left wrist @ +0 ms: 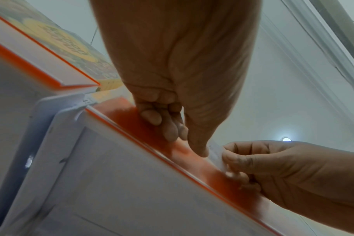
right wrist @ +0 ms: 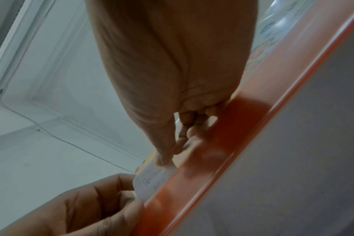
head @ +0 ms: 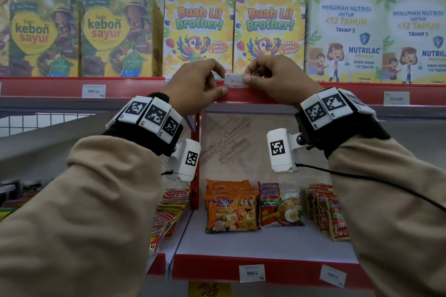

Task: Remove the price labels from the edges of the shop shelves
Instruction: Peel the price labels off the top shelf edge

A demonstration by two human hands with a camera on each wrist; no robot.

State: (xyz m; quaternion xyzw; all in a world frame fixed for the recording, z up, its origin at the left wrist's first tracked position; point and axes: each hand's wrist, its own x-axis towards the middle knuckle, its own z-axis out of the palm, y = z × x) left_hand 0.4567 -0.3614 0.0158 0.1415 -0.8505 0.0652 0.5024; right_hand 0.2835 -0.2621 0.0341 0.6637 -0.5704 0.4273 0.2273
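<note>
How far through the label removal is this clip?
Nothing visibly finished. In hand: both hands, left hand and right hand, pinch the handwritten label at the upper red shelf edge. Left: the 75.000 label, the right-side label, and two labels on the lower edge.

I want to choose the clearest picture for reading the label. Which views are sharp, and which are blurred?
Head view: sharp in the middle, the price label shows faint handwriting; the shelf edge bends from wide-angle distortion. Left wrist view: label blurred. Right wrist view: label soft, writing unreadable.
</note>
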